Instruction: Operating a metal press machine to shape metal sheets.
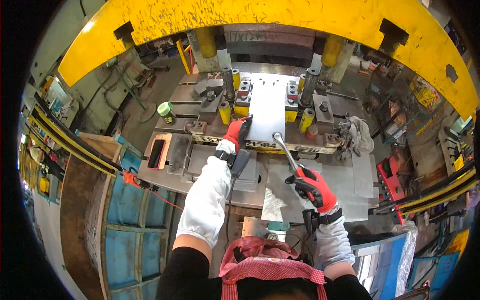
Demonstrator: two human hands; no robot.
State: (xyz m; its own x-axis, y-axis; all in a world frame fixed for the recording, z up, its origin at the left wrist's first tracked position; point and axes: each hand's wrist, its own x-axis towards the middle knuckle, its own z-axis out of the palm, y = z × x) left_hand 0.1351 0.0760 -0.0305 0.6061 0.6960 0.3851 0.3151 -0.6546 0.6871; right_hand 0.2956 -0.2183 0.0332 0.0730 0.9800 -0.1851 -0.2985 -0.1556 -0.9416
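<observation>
A bright, flat metal sheet [266, 112] lies lengthwise on the die between the guide posts, its near end toward me. My left hand [237, 131], in a red and black glove, is closed at the sheet's left edge, with the fingertips partly hidden. My right hand [313, 188], gloved alike, is wrapped around a long silver wrench-like tool [288, 152]. The tool's round head rests on or just over the sheet's near right corner; contact is hard to tell. Under my forearms are more metal sheets [245, 179] on the left and a large plate [287, 187] on the right.
The yellow press frame [280, 14] arches overhead. Ribbed guide posts [310, 85] flank the die. A green-lidded jar [166, 112] and a phone [156, 154] sit left. Grey rags [356, 136] and a red control box [391, 182] are right. A blue cart [122, 205] stands lower left.
</observation>
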